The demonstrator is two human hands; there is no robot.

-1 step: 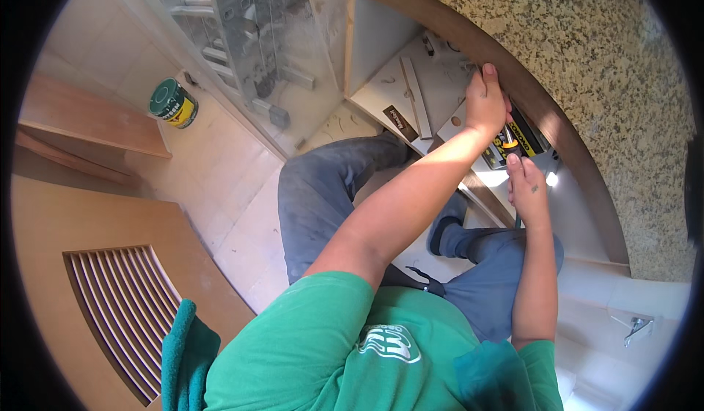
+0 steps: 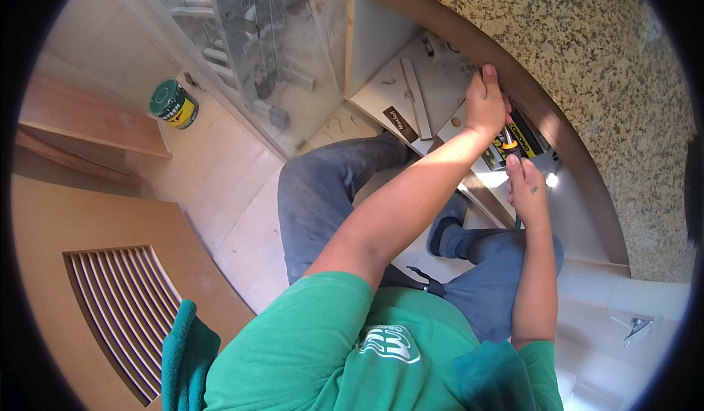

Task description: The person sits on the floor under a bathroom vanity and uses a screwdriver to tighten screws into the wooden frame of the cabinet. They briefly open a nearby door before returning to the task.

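My right hand [image 2: 528, 191] is closed around the handle of a screwdriver [image 2: 510, 145], black with a yellow band. Its shiny shank points away from me toward my left hand [image 2: 485, 107]. That hand is closed just under the rim of the granite counter, thumb stretched up and the other fingers curled out of sight. What those fingers grip is hidden. Beneath both hands, inside the open cabinet, lies a black and yellow printed box [image 2: 526, 131], partly covered by them.
A wooden strip [image 2: 416, 97] and a small dark brown box [image 2: 400, 122] lie on the cabinet board. The curved counter [image 2: 557, 30] overhangs the right. A folded metal ladder [image 2: 249, 37] leans at the back left, near a green paint can [image 2: 173, 103]. A louvred door [image 2: 44, 242] stands at left.
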